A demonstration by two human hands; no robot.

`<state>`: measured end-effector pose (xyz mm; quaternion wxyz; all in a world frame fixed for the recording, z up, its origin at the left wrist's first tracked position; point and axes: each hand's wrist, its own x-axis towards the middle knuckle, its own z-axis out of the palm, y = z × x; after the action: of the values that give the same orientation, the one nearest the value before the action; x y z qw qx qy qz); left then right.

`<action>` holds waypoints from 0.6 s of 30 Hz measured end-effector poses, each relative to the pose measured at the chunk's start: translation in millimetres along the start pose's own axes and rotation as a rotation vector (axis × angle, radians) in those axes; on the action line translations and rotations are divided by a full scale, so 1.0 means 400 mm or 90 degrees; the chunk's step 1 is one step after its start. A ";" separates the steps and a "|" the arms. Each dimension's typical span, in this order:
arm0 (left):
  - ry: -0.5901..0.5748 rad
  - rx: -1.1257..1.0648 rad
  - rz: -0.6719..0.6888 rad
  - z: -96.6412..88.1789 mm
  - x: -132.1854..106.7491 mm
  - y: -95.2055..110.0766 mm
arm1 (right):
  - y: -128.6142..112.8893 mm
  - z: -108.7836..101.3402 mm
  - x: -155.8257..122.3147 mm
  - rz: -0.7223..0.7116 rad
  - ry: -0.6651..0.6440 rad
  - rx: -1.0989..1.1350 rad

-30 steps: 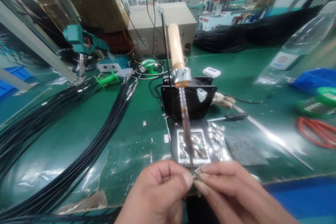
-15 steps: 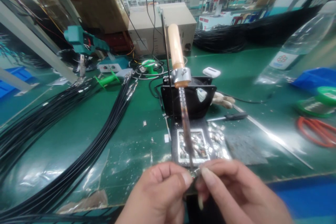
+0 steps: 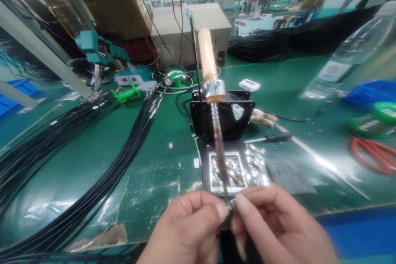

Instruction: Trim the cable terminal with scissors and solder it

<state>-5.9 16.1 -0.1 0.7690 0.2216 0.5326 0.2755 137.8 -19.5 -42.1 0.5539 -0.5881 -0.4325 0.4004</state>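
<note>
Right hand (image 3: 278,231) shifted slightly, both hands pinching small part (image 3: 230,204).

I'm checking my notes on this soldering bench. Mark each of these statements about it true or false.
1. Both hands pinch a tiny metal part at the tip of the wooden-handled soldering iron. True.
2. The left hand holds the red-handled scissors. False: they lie on the green mat, far right.
3. The right hand meets the left at that part. True.
4. The black cable bundle lies right of the iron. False: it lies left.
5. The small metal tray under the iron holds shiny bits. True.
</note>
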 end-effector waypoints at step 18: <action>-0.066 -0.023 -0.002 -0.021 -0.003 -0.019 | -0.002 -0.024 0.003 0.104 -0.182 0.044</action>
<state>-12.7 10.0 -6.9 0.7997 0.2212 0.4873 0.2722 147.4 -21.4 -40.5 0.4721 -0.5387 -0.4439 0.5383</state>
